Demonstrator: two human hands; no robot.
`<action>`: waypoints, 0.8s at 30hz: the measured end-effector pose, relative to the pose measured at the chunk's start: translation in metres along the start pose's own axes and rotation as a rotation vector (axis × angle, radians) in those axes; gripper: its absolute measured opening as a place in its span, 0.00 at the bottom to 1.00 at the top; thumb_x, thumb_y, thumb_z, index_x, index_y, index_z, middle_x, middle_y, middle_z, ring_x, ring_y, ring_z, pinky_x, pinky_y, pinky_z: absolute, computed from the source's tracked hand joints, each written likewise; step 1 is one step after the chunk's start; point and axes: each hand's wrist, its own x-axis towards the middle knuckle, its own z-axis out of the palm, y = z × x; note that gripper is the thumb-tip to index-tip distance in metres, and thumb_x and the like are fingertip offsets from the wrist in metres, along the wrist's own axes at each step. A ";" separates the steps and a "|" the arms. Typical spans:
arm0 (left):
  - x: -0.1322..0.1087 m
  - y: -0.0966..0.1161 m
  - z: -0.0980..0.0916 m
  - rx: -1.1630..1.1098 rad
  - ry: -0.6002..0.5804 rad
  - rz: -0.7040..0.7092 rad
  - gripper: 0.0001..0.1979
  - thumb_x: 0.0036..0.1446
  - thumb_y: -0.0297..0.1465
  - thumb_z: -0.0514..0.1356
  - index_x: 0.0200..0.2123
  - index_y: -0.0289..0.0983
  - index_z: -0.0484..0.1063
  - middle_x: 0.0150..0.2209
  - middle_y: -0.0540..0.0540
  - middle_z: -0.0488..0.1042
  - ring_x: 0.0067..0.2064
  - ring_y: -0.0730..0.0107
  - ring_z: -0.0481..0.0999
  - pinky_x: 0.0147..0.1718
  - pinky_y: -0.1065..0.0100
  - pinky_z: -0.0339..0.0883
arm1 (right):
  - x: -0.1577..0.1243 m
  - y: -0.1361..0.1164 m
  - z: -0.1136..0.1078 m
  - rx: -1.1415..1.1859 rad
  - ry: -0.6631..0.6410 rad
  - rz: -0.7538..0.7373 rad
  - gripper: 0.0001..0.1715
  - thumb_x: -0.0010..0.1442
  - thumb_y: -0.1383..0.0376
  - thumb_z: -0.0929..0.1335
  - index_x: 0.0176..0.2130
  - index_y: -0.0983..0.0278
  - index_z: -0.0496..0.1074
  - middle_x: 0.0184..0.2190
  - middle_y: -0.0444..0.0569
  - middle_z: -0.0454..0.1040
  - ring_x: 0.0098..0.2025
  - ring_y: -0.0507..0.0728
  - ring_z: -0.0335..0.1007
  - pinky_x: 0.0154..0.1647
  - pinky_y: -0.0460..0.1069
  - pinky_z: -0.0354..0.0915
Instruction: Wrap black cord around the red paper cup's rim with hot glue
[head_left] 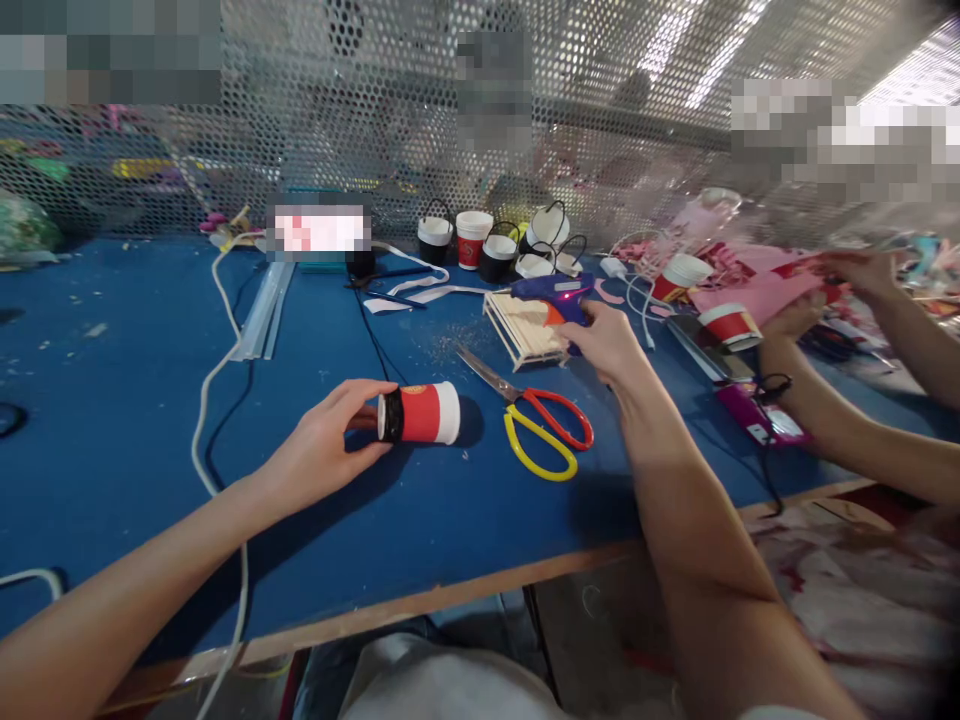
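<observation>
While outstretched, left hand [322, 445] cradling toppled cup [420, 413], right hand [604, 340] on glue gun [551, 292].

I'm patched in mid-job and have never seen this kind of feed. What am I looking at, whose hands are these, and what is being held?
There is one picture, from a camera worn on the person's head, looking down at a blue table. The two bare arms from the bottom edge are the wearer's. The left hand grips a red paper cup lying on its side. The right hand holds a blue glue gun beside a small wooden-stick frame. Red and yellow scissors lie between the hands. More cups stand at the back. The arms at right are a co-worker's.
</observation>
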 end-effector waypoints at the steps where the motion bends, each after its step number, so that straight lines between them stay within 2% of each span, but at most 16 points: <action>1: 0.000 0.001 0.000 -0.017 -0.002 0.002 0.26 0.53 0.33 0.62 0.55 0.41 0.61 0.52 0.41 0.65 0.42 0.64 0.76 0.45 0.57 0.75 | -0.005 -0.005 0.000 0.130 -0.060 0.016 0.16 0.45 0.66 0.69 0.36 0.69 0.72 0.30 0.49 0.74 0.30 0.56 0.70 0.31 0.51 0.65; 4: 0.000 0.001 0.000 -0.048 0.003 0.013 0.25 0.54 0.35 0.62 0.54 0.41 0.62 0.51 0.42 0.66 0.42 0.65 0.76 0.44 0.58 0.75 | -0.026 -0.023 0.003 0.373 -0.238 0.029 0.14 0.45 0.64 0.71 0.34 0.66 0.70 0.26 0.45 0.73 0.26 0.53 0.67 0.27 0.48 0.65; 6: 0.000 0.001 0.000 -0.061 0.010 0.024 0.24 0.55 0.35 0.61 0.54 0.41 0.62 0.51 0.42 0.67 0.43 0.65 0.76 0.45 0.58 0.75 | -0.041 -0.034 0.006 0.338 -0.327 -0.023 0.13 0.47 0.62 0.71 0.33 0.66 0.71 0.26 0.45 0.73 0.26 0.52 0.66 0.27 0.47 0.64; 10: 0.000 -0.003 0.000 -0.092 0.020 0.028 0.24 0.54 0.34 0.62 0.54 0.41 0.62 0.51 0.41 0.68 0.45 0.64 0.76 0.46 0.58 0.74 | -0.068 -0.050 0.014 0.307 -0.519 -0.189 0.15 0.52 0.60 0.70 0.38 0.67 0.72 0.34 0.48 0.75 0.29 0.50 0.66 0.30 0.47 0.65; 13: 0.000 -0.004 -0.001 -0.099 0.033 0.028 0.24 0.53 0.34 0.63 0.53 0.41 0.62 0.50 0.41 0.68 0.44 0.64 0.76 0.46 0.57 0.74 | -0.080 -0.056 0.017 0.307 -0.664 -0.207 0.12 0.54 0.61 0.68 0.37 0.67 0.73 0.31 0.48 0.75 0.27 0.49 0.65 0.27 0.46 0.65; 16: 0.001 -0.003 -0.001 -0.102 0.043 0.043 0.25 0.53 0.33 0.64 0.53 0.40 0.62 0.51 0.41 0.67 0.44 0.64 0.76 0.46 0.57 0.74 | -0.085 -0.058 0.018 0.268 -0.682 -0.216 0.10 0.54 0.62 0.68 0.34 0.67 0.74 0.27 0.46 0.74 0.26 0.49 0.65 0.27 0.45 0.64; 19: 0.002 -0.004 -0.001 -0.097 0.052 0.083 0.24 0.53 0.32 0.64 0.53 0.40 0.63 0.52 0.41 0.66 0.46 0.65 0.76 0.48 0.58 0.73 | -0.088 -0.056 0.020 0.188 -0.598 -0.223 0.12 0.52 0.60 0.69 0.31 0.67 0.74 0.25 0.46 0.73 0.25 0.50 0.64 0.26 0.46 0.63; 24: 0.002 -0.004 -0.002 -0.078 0.069 0.125 0.25 0.53 0.31 0.64 0.53 0.40 0.64 0.52 0.41 0.66 0.47 0.64 0.75 0.48 0.59 0.73 | -0.093 -0.054 0.020 0.065 -0.564 -0.183 0.17 0.49 0.57 0.70 0.34 0.68 0.75 0.25 0.47 0.74 0.26 0.53 0.66 0.27 0.47 0.65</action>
